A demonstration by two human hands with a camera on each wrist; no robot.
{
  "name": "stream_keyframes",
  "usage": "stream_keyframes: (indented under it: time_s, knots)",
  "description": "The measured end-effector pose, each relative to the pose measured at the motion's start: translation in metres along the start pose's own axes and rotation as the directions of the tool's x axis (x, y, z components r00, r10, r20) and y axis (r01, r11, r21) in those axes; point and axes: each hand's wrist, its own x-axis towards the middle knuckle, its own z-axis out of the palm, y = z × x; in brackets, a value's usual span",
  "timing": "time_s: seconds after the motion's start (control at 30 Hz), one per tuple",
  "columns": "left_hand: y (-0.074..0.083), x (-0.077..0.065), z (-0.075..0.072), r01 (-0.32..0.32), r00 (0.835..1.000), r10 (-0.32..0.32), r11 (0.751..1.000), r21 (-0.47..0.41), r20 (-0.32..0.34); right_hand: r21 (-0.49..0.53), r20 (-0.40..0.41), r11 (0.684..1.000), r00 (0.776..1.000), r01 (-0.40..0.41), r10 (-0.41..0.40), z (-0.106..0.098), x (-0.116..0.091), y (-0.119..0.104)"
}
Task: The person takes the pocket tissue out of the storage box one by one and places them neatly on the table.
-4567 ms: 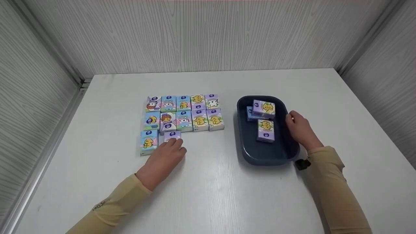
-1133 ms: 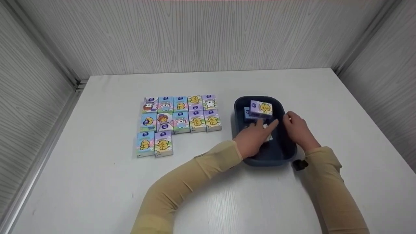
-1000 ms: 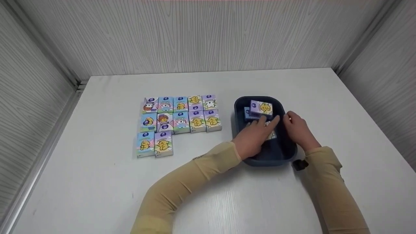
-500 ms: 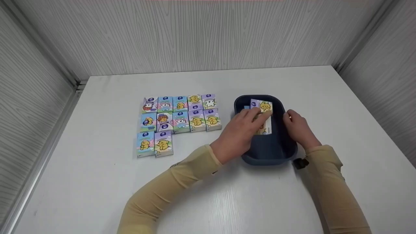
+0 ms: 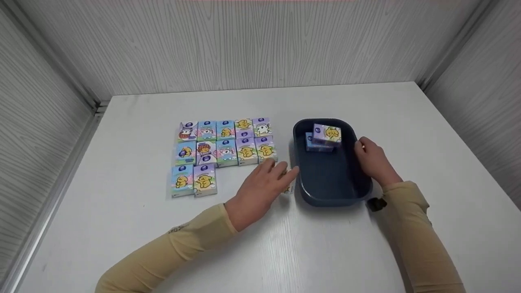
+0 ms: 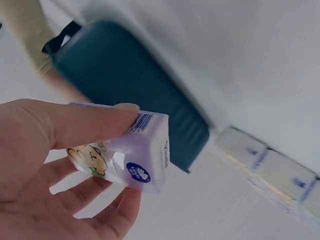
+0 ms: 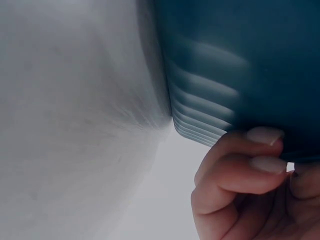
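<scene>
My left hand (image 5: pixel 258 193) pinches a purple-and-white tissue pack (image 6: pixel 135 150) between thumb and fingers, just left of the dark blue plastic bin (image 5: pixel 331 183). Most of that pack is hidden behind the hand in the head view; the left wrist view shows its barcode and round blue logo. My right hand (image 5: pixel 375 160) grips the bin's right rim, fingers curled over the wall, as the right wrist view also shows. Inside the bin, a purple tissue pack (image 5: pixel 327 134) lies tilted on top of a blue tissue pack (image 5: pixel 319 147), near the far end.
Several tissue packs (image 5: pixel 226 152) lie flat in close rows on the white table (image 5: pixel 252 260), left of the bin. The nearest row has two packs, the second being a purple pack (image 5: pixel 204 180). A wood-grain panel (image 5: pixel 260 44) rises behind the table.
A purple pack was set down in the nearest row. Then my left hand reached into the bin, took the nearer pack out and carried it left over the rim. The right hand stayed on the bin.
</scene>
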Motion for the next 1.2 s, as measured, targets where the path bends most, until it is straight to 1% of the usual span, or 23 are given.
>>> stream_keyframes:
  time_s: [0.07,0.17,0.3,0.37,0.4,0.47,0.53,0.6,0.67,0.73,0.83,0.9,1.03,1.1,1.2]
  knots:
    - [-0.003,-0.009,0.004,-0.02,0.998,0.017,0.999,0.05,0.064,0.003,-0.004,1.0,1.0,0.0,0.0,0.001,-0.001,0.0]
    - [-0.008,-0.022,0.011,-0.069,0.988,0.052,0.991,0.114,0.146,0.009,0.005,1.0,1.0,0.0,0.0,0.002,-0.002,-0.001]
    - [-0.018,-0.041,0.017,-0.123,0.976,0.091,0.981,0.153,0.199,0.019,0.028,1.0,1.0,-0.006,0.006,0.006,-0.002,-0.001]
    - [-0.023,-0.051,0.018,-0.117,0.97,0.086,0.985,0.129,0.225,0.021,0.03,1.0,1.0,-0.004,0.003,0.006,-0.002,-0.001]
    - [-0.026,-0.056,0.018,-0.104,0.968,0.077,0.989,0.101,0.241,0.021,0.028,1.0,1.0,-0.002,0.002,0.006,-0.002,-0.001]
    - [-0.03,-0.065,0.016,-0.056,0.963,0.048,0.998,0.022,0.266,0.02,0.025,1.0,1.0,-0.001,0.0,0.006,-0.002,-0.002]
    - [-0.033,-0.071,0.015,0.009,0.959,0.014,0.997,-0.082,0.283,0.015,0.023,1.0,1.0,0.0,0.0,0.005,-0.001,-0.002]
    - [-0.035,-0.074,0.013,0.062,0.963,-0.018,0.986,-0.154,0.27,0.012,0.02,1.0,1.0,-0.005,0.004,0.004,-0.001,-0.002]
    - [-0.037,-0.073,0.013,0.085,0.972,-0.044,0.982,-0.169,0.232,0.013,0.016,1.0,1.0,-0.006,0.006,0.003,-0.001,-0.002]
    - [-0.038,-0.071,0.014,0.09,0.981,-0.064,0.986,-0.138,0.182,0.016,0.012,1.0,1.0,-0.008,0.007,0.002,-0.001,-0.003]
    - [-0.04,-0.067,0.016,0.091,0.988,-0.08,0.993,-0.081,0.129,0.023,0.015,1.0,1.0,-0.016,0.015,0.003,-0.001,-0.002]
    - [-0.039,-0.066,0.017,0.1,0.988,-0.091,0.993,-0.067,0.124,0.022,0.021,0.999,1.0,-0.023,0.023,0.003,-0.001,-0.002]
    - [-0.037,-0.063,0.016,0.126,0.983,-0.117,0.991,-0.054,0.142,0.024,0.022,0.999,0.999,-0.031,0.03,0.002,-0.002,-0.001]
    - [-0.036,-0.062,0.016,0.134,0.981,-0.128,0.991,-0.031,0.145,0.024,0.021,0.999,0.999,-0.028,0.027,0.001,-0.002,-0.001]
    - [-0.034,-0.06,0.016,0.132,0.983,-0.133,0.991,0.011,0.131,0.023,0.021,0.999,0.999,-0.025,0.024,0.0,-0.002,-0.001]
